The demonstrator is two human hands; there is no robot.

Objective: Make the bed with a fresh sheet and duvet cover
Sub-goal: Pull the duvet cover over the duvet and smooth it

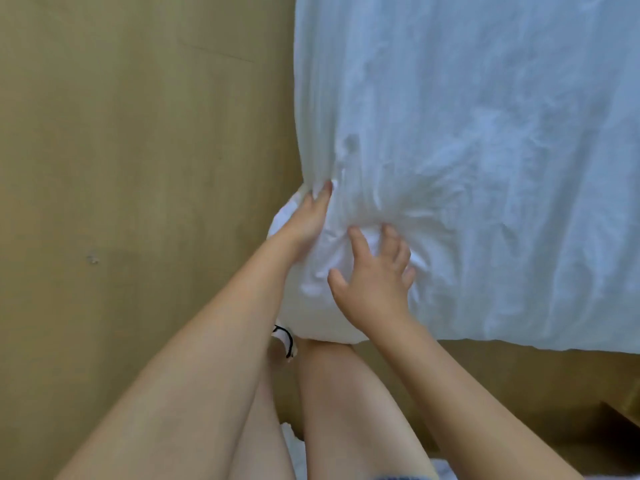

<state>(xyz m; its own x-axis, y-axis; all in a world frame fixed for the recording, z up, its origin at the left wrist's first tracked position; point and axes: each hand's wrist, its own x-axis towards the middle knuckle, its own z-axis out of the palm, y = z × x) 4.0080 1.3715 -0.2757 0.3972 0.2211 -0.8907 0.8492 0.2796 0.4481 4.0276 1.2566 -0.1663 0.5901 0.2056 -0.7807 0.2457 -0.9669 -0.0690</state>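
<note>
A white sheet [485,150] covers the bed and fills the upper right of the head view, wrinkled toward the near left corner. My left hand [308,216] lies flat along the left side of that corner, fingers together and pressed against the fabric. My right hand [377,275] rests on top of the bunched corner cloth with its fingers spread. Creases fan out from between the two hands. Whether either hand pinches the fabric is hidden.
A tan wooden floor [138,168] runs along the left side of the bed. My bare legs [339,410] stand at the bed's near edge, with a white slipper [284,341] under the corner. A brown wooden edge [620,414] shows at lower right.
</note>
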